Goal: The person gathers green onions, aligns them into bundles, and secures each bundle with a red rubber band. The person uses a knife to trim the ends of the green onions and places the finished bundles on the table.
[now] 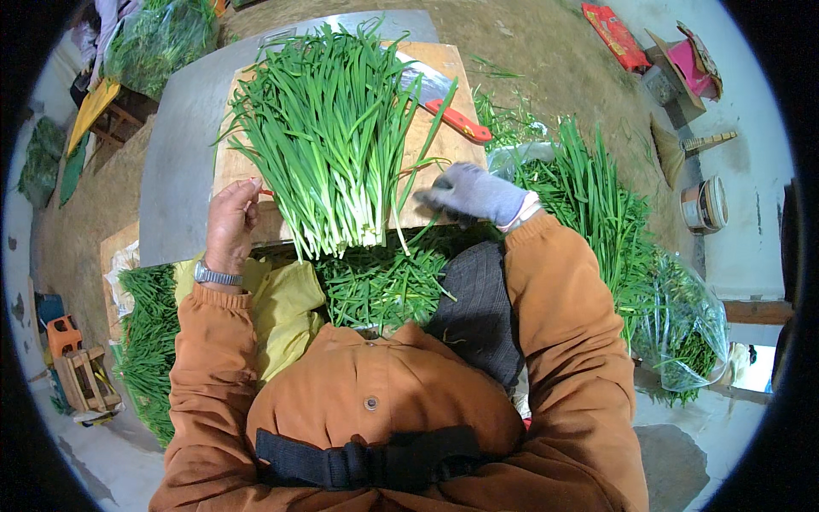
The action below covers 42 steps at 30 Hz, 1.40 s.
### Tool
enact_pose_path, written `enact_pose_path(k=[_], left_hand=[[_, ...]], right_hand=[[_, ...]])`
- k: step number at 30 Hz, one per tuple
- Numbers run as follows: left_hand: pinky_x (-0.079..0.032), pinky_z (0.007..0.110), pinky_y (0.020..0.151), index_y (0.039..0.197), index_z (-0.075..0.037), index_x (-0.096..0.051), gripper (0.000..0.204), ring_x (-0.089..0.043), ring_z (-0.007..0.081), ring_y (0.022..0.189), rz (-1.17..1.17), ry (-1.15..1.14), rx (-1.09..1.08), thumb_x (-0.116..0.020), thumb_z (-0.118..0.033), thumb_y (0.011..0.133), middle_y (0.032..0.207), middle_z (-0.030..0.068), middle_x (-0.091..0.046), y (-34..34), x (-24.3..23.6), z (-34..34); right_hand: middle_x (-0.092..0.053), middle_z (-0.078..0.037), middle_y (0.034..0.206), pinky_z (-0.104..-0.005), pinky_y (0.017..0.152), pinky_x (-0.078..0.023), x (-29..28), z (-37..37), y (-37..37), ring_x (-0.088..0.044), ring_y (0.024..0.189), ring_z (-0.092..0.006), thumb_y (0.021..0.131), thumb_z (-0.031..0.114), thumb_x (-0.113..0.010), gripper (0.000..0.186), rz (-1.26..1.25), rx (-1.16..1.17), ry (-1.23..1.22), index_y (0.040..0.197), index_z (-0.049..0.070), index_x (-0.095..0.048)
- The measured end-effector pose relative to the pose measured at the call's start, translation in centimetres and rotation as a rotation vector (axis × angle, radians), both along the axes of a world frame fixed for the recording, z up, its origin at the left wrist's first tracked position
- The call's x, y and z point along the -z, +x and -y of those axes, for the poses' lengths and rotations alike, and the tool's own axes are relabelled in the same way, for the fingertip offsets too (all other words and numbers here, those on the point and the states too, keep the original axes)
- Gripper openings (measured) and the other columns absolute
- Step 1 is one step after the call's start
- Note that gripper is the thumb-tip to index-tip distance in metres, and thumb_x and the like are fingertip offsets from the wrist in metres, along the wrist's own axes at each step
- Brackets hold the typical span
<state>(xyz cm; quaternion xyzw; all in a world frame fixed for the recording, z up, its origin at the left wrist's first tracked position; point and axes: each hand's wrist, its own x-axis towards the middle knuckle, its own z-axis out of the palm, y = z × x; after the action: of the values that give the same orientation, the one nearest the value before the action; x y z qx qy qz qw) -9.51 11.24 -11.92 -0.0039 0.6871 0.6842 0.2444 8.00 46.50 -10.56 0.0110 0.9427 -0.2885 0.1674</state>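
A large bunch of garlic chives [341,128] lies on a wooden board [277,224], leaf tips away from me and pale stems toward me. My left hand [232,220], bare with a wristwatch, is closed in a pinch at the bunch's left edge; a thin red tie [266,192] shows at its fingertips. At the right edge is my right hand [478,194] in a grey glove, beside a few stray stalks. Its fingers are dark and blurred, so their grip is unclear. A cleaver [431,85] with a red handle rests on the board's right side.
The board sits on a grey metal tabletop [175,171]. Loose cut leaves [380,286] lie below the board's near edge. More chives [589,196] are heaped at right, with a clear plastic bag [682,320]. Another green pile [147,341] stands at left. A white bucket [704,205] is by the wall.
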Motion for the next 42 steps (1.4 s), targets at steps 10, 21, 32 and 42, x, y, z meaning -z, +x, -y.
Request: enact_pose_path(k=[10, 21, 32, 42], left_hand=[[-0.027, 0.024, 0.048, 0.072, -0.011, -0.055, 0.033, -0.035, 0.0045, 0.053, -0.284, -0.010, 0.018, -0.068, -0.029, 0.095, 0.063, -0.0081, -0.042, 1.5, -0.5, -4.3], [-0.047, 0.046, 0.068, 0.075, -0.001, -0.048, 0.059, -0.057, 0.0353, 0.074, -0.657, -0.698, 0.269, -0.085, -0.047, 0.067, 0.081, 0.0171, -0.055, 1.9, -0.5, -6.6], [-0.046, 0.045, 0.065, 0.074, -0.002, -0.047, 0.059, -0.057, 0.0337, 0.070, -0.624, -0.648, 0.252, -0.085, -0.046, 0.066, 0.080, 0.0155, -0.056, 1.4, 0.1, -6.1], [-0.046, 0.046, 0.064, 0.074, -0.002, -0.046, 0.060, -0.056, 0.0341, 0.070, -0.619, -0.650, 0.263, -0.085, -0.047, 0.066, 0.079, 0.0158, -0.056, 1.3, 0.0, -6.0]], right_hand=[[-0.070, -0.023, 0.094, -0.0470, 0.079, -0.054, 1.8, 8.8, -3.4, -0.069, 0.089, -0.0382, 0.086, 0.023, -0.060, 0.028, -0.133, -0.062, 0.186, 0.102, 0.000, -0.062], [-0.071, -0.019, 0.097, -0.0473, 0.082, -0.053, 1.3, 7.6, -3.3, -0.068, 0.092, -0.0363, 0.092, 0.028, -0.051, 0.034, -0.154, -0.093, 0.163, 0.117, 0.008, -0.063], [-0.069, -0.019, 0.103, -0.0461, 0.084, -0.052, 0.8, 3.9, -4.0, -0.066, 0.096, -0.0373, 0.087, 0.029, -0.065, 0.027, -0.318, 0.239, 0.091, 0.104, 0.009, -0.069], [-0.070, -0.022, 0.100, -0.0448, 0.083, -0.052, 2.4, 2.1, -7.1, -0.068, 0.092, -0.0374, 0.089, 0.029, -0.063, 0.036, -0.400, 0.561, -0.017, 0.113, 0.003, -0.067]])
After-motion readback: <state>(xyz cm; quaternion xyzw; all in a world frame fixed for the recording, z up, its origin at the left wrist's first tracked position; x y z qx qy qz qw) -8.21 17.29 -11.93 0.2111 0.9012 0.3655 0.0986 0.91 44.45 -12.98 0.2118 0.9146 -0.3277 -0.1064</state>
